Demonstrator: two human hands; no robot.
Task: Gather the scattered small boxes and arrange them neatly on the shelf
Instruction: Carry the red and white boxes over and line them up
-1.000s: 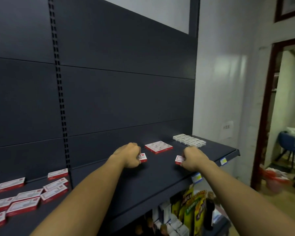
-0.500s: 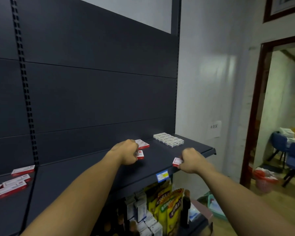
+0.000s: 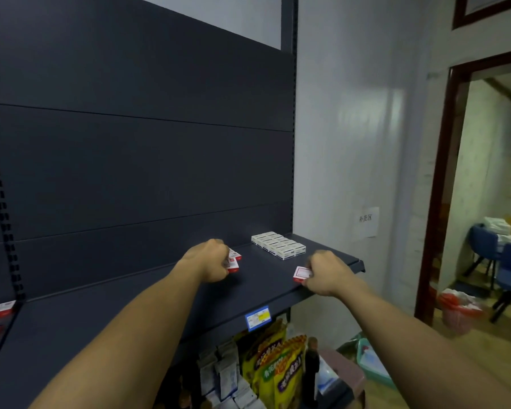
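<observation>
L hand [image 3: 211, 262] grips red boxes [image 3: 233, 262]; R hand [image 3: 325, 273] 1 box [image 3: 301, 273].

Left hand [image 3: 211, 262] on the shelf [image 3: 136, 314], curled round a box [image 3: 233, 262] mid-shelf. Right hand [image 3: 326, 273] at the front edge, pinching another box [image 3: 301, 273]. Behind and between them, a block of boxes [image 3: 278, 245] by the back panel. Price tag [image 3: 258, 317] on the lip, snack bags [image 3: 275, 367] below.

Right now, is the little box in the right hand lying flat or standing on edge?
On edge: the red-and-white box shows its broad face upright, pinched by the right hand.
</observation>
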